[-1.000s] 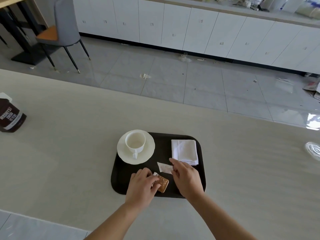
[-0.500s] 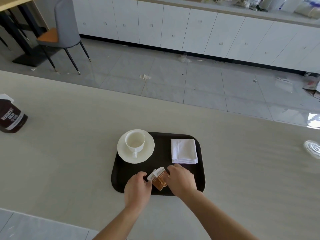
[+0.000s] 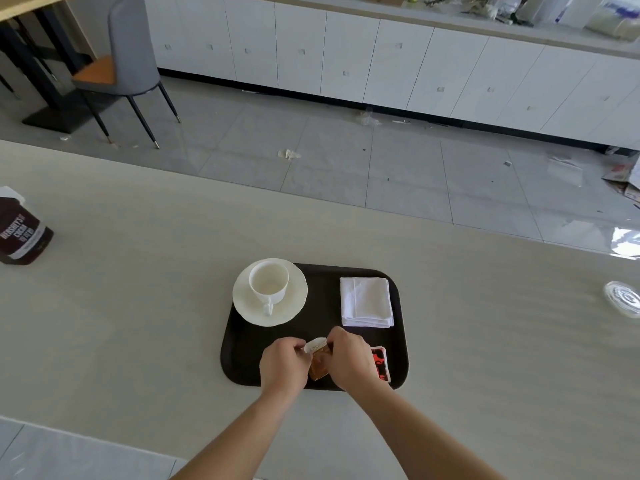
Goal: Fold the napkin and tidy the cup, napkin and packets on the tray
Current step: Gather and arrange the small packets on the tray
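We see the left hand (image 3: 284, 364) pinching a white packet (image 3: 316, 344) and the right hand (image 3: 351, 362) pinching a brown packet (image 3: 319, 368), as far as the curled fingers let us tell. The two packets are pressed together between the hands over the near edge of the tray (image 3: 320, 306). A red packet (image 3: 380, 363) lies just right of the right hand. We count three packets, one folded napkin (image 3: 366, 301), and one cup (image 3: 268, 282) on one saucer (image 3: 296, 306).

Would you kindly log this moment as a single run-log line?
left hand: holds packets | right hand: holds packets | red packet: on tray | napkin: folded, on tray | cup: on saucer
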The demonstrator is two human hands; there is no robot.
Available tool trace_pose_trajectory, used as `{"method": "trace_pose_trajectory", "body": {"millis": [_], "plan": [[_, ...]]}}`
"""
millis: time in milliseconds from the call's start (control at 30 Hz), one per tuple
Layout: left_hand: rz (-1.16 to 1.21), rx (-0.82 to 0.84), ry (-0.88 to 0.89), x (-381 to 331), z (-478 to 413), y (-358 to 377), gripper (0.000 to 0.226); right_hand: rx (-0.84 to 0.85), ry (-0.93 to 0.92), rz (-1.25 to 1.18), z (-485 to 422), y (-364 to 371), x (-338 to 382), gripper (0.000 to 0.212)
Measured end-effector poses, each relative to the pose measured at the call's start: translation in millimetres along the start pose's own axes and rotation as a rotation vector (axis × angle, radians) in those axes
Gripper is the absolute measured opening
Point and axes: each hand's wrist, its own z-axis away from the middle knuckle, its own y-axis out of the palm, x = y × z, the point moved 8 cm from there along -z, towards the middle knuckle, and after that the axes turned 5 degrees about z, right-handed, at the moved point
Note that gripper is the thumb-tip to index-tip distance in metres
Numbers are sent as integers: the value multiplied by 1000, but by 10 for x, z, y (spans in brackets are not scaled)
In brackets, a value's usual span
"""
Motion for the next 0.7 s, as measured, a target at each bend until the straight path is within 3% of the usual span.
{"method": "trace_pose_trajectory", "body": {"millis": [133,233,367,500,700], "plan": [[-5,53,16,-75,12,97,27,-12,33,-89,102,-5,-75,27],[3,95,45,-115,49,145,30,-39,-10,-42,186,-33,-95,17],[-65,42,43,-67,78,56,37,-199,-34,-87,304,-258,-237,7],[-138,79,45,-87,106,108,50,-372,94,-180,366,-553,-760,6],[-241,56,49,-188,162,199,50,-131,172,10,275,-347,-980,27]]}}
